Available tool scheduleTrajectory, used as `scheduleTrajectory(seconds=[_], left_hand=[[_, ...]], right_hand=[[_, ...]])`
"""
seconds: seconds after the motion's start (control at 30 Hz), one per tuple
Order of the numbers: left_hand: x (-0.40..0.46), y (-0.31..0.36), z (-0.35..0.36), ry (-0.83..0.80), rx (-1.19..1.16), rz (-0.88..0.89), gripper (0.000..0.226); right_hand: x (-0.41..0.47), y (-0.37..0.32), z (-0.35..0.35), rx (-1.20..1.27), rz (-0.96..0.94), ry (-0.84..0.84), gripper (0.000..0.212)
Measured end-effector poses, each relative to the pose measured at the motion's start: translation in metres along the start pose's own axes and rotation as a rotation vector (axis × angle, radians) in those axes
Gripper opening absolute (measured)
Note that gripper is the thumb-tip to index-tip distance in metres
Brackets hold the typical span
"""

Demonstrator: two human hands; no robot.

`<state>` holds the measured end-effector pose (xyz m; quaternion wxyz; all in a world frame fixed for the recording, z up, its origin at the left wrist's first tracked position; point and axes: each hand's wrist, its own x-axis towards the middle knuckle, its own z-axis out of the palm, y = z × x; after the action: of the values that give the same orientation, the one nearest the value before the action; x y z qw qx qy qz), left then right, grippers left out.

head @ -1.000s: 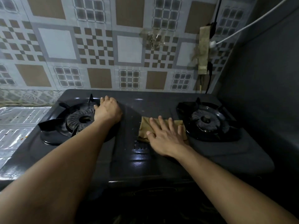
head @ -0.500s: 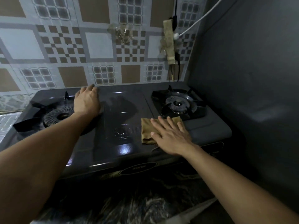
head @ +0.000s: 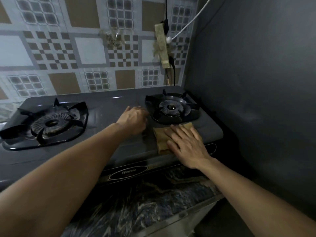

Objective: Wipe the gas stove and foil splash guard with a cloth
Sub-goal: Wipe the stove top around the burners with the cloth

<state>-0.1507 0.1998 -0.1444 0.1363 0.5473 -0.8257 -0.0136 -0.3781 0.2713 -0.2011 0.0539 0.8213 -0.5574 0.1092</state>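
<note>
A dark two-burner gas stove (head: pixel 109 106) stands on a marbled counter. A folded tan cloth (head: pixel 161 136) lies on the stove top just in front of the right burner (head: pixel 171 107). My right hand (head: pixel 186 144) lies flat on the cloth with straight, spread fingers, pressing it down near the stove's front right edge. My left hand (head: pixel 133 119) rests on the stove top between the two burners, left of the right burner, its fingers blurred and mostly hidden behind the knuckles. The left burner (head: pixel 51 123) is uncovered. No foil splash guard shows in this view.
A patterned tiled wall (head: pixel 89 48) rises behind the stove. A grimy power strip (head: pixel 162 47) with a white cable and black cords hangs at the back right corner. A plain dark grey wall (head: pixel 256 82) closes the right side. The marbled counter edge (head: pixel 153 202) runs in front.
My left hand has left the left burner's edge and moved right to the stove's middle. My right hand has slid the cloth rightward, in front of the right burner. The view has swung right.
</note>
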Motion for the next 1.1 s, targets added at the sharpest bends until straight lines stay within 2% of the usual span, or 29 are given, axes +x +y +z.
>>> scheduleTrajectory(seconds=[0.23, 0.43, 0.5, 0.6, 0.67, 0.8, 0.97, 1.03, 1.1], left_hand=[[-0.006, 0.047, 0.019, 0.058, 0.117, -0.030, 0.027], [-0.024, 0.081, 0.037, 0.149, 0.232, -0.035, 0.028], [-0.031, 0.086, 0.040, 0.179, 0.280, -0.036, 0.031], [-0.038, 0.092, 0.043, 0.144, 0.257, -0.075, 0.037], [-0.041, 0.096, 0.042, 0.079, 0.214, -0.130, 0.039], [-0.042, 0.102, 0.040, -0.019, 0.149, -0.199, 0.036], [-0.040, 0.107, 0.035, -0.075, 0.113, -0.246, 0.036], [-0.040, 0.106, 0.035, -0.086, 0.131, -0.254, 0.036], [-0.042, 0.105, 0.036, -0.109, 0.133, -0.275, 0.038]], right_hand=[[0.002, 0.087, -0.001, 0.048, 0.246, -0.024, 0.056], [0.023, 0.102, -0.006, 0.097, 0.279, -0.142, 0.056], [0.025, 0.114, -0.008, 0.084, 0.349, -0.142, 0.055], [0.036, 0.132, -0.016, 0.136, 0.488, -0.206, 0.051], [0.044, 0.133, -0.019, 0.208, 0.507, -0.245, 0.050], [0.033, 0.117, -0.012, 0.172, 0.350, -0.168, 0.052], [-0.015, 0.113, 0.005, 0.152, 0.031, 0.115, 0.045], [-0.011, 0.118, 0.008, 0.217, 0.071, 0.185, 0.041], [0.000, 0.122, 0.003, 0.405, 0.289, 0.214, 0.041]])
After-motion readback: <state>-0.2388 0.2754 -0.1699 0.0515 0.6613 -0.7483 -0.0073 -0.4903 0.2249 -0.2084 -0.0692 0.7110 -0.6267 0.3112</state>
